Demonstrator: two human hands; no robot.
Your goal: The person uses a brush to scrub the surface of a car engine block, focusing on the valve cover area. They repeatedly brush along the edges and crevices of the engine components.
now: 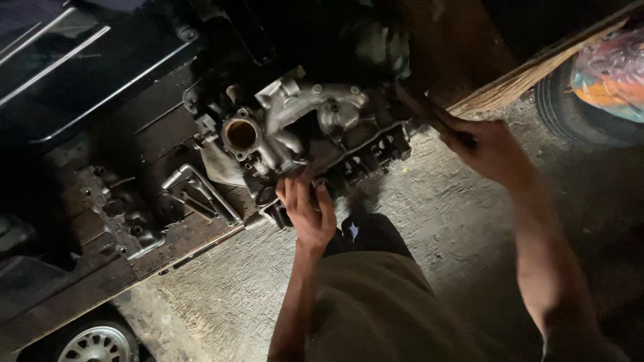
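A grimy metal engine block [305,131] with a pale cast manifold and a round orange-rimmed port sits on a dark wooden bench [168,245]. My left hand [307,208] rests against the engine's near edge, fingers curled on the metal. Off to the right, my right hand [486,147] is closed around a long dark tool handle [419,107] whose far end reaches the engine's right end.
Wrenches [194,194] and a small metal part [124,214] lie on the bench left of the engine. A tyre [570,110] with a colourful bag [610,70] stands at the upper right. A wheel [97,342] shows at bottom left. Concrete floor [456,221] lies below.
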